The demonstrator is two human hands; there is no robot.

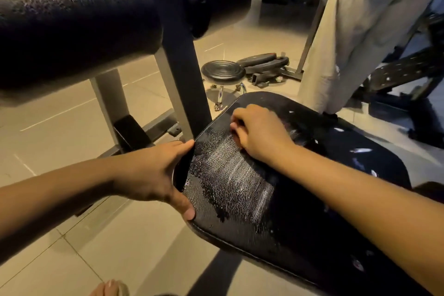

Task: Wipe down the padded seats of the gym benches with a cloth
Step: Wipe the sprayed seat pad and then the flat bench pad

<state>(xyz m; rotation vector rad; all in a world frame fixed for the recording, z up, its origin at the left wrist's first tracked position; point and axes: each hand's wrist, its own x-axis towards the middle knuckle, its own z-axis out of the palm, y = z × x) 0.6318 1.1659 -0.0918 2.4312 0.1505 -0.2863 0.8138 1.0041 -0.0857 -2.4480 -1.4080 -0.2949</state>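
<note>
Work seen from head view only, looking down on black padded seat in lower right half of picture, running away toward upper right. Worn patch of cracked, whitish cover near its left side, between the two hands. Left hand grasping left edge of seat, fingers up near the frame post, thumb at the nearer corner. Right hand resting on top of seat just beyond the patch, fingers curled under, knuckles up. No cloth clearly seen; perhaps dark and bunched under the palm, so cannot tell if clenched on cloth or on nothing. Behind: two black roller pads on the post, round stool on tiled floor, weight plates beside it, pale fabric hanging at upper right, lower end near far side of seat. Small white flecks scattered over right part of seat.

Judged as middle of the wipe, with far end and right side seemingly not yet done. To do it well: keep left hand on the edge for steadiness; press with cloth spread flat, not bunched; go lightly over the cracked patch, to avoid pulling more flakes loose; draw long overlapping strokes from far end toward near edge; gather the flecks to one side and lift away; finish with rim and corners.
</note>
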